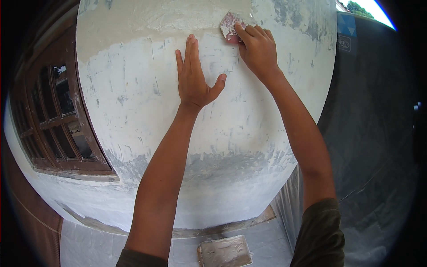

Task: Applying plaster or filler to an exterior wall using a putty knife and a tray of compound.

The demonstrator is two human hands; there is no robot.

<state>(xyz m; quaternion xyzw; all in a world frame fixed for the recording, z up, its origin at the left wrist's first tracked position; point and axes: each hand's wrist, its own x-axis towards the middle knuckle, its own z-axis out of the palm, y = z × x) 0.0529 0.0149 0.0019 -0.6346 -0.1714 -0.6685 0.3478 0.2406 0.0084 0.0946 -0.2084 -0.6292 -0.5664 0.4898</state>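
The right hand (259, 51) was gripping a flat, reddish-pink hand tool (228, 27) at its right-hand edge, with the fingers bent and one fingertip laid along the tool. The tool projected to the left of that hand, high on the pale wall (240, 111), its face smeared with whitish paste. It was located at the right end of a damp-looking beige band (142, 24) that crossed the upper wall.

The left hand (194, 84) was empty and open, its thumb spread wide and its back toward the viewer. It was positioned lower than the tool and to its left, well apart from it, with the fingertips just below the band. Firm contact between the left palm and the wall could not be confirmed from this angle.

Grey, uneven patching was noted lower on the wall. At its foot, a rectangular tray (199, 257) bearing grey paste rested on pale sheeting (93, 242). A brown-framed window (73, 167) stood at left; a dark sheet (373, 147) hung at right.
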